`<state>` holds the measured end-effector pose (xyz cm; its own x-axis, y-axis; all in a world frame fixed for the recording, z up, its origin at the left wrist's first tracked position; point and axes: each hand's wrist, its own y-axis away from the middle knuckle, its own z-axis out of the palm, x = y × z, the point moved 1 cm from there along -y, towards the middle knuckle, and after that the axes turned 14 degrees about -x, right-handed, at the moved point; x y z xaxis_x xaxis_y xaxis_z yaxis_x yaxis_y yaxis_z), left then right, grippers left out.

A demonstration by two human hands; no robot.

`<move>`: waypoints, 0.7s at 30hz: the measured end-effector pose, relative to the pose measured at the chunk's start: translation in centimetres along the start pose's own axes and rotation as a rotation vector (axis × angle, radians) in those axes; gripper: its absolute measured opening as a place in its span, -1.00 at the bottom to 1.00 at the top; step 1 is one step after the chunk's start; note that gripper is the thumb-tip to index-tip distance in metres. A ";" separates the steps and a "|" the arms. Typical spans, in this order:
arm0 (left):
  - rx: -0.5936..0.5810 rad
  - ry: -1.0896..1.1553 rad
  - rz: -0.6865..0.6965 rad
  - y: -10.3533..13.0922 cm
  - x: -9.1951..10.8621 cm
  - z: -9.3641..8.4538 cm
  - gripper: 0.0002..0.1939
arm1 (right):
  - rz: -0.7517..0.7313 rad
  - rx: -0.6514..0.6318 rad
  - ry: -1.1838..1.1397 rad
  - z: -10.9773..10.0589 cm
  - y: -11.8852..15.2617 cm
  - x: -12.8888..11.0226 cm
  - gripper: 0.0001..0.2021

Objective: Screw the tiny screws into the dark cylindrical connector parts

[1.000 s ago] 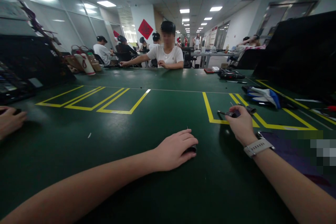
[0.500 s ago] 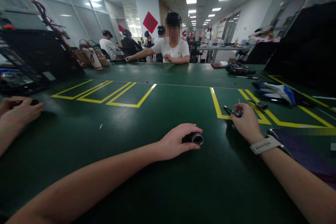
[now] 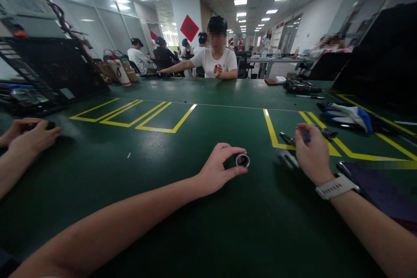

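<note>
My left hand [image 3: 213, 169] is closed on a short dark cylinder with a metal rim [image 3: 243, 160], held between thumb and fingers with its open end facing me. My right hand [image 3: 312, 152], with a pale watch strap at the wrist, is closed around a slim tool. The tool's pale metal end [image 3: 288, 159] juts out to the left, smeared by motion; a dark purple part shows at the fingers. Just beyond lies a dark rod-shaped piece [image 3: 286, 137], partly hidden by the hand. Behind the fingers rests a dark metal piece with a wider round end [image 3: 329, 133].
Yellow tape outlines [image 3: 156, 129] mark the green table [image 3: 182, 234]. Blue and white gloves [image 3: 353, 117] lie to the right, and a dark-screened device [image 3: 368, 186] is beside my right wrist. A co-worker's hands [image 3: 35, 134] are at the left; another person [image 3: 216, 52] sits opposite.
My right hand has drawn back slightly from the pieces on the table, bringing the slim tool with it. My left hand has raised and turned the cylinder, so its opening faces me more.
</note>
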<state>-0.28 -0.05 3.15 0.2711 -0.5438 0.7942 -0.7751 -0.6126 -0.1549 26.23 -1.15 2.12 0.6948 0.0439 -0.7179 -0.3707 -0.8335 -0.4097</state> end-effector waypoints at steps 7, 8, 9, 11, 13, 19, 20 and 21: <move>0.022 0.246 -0.005 -0.1 -0.8 0.4 -0.58 | -0.051 -0.185 -0.821 -0.2 4.3 -7.3 -0.76; 0.032 0.285 -0.001 -0.1 -1.0 0.5 -0.57 | -0.051 -0.230 -0.859 -0.2 5.0 -8.0 -0.74; 0.044 0.312 0.001 -0.2 -1.3 0.6 -0.56 | -0.056 -0.285 -0.856 -0.1 5.6 -8.5 -0.74; 0.064 0.353 0.004 -0.3 -1.7 0.7 -0.54 | -0.093 -0.385 -0.777 0.0 6.8 -8.9 -0.73; 0.089 0.393 0.001 -0.5 -2.0 0.9 -0.51 | -0.127 -0.426 -0.652 0.4 7.6 -8.8 -0.78; 0.102 0.487 -0.027 -0.6 -2.0 1.0 -0.51 | -0.167 -0.472 -0.330 1.1 8.4 -8.3 -0.85; 0.105 0.486 -0.023 -0.6 -2.0 1.0 -0.51 | -0.183 -0.481 -0.288 1.1 8.5 -8.4 -0.84; 0.113 0.484 -0.017 -0.6 -1.9 1.0 -0.52 | -0.201 -0.491 -0.253 1.0 8.5 -8.6 -0.84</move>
<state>0.26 0.80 1.12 -0.0336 -0.2203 0.9748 -0.6991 -0.6919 -0.1805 16.47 -8.07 4.20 0.5307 0.3070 -0.7900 0.1236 -0.9501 -0.2863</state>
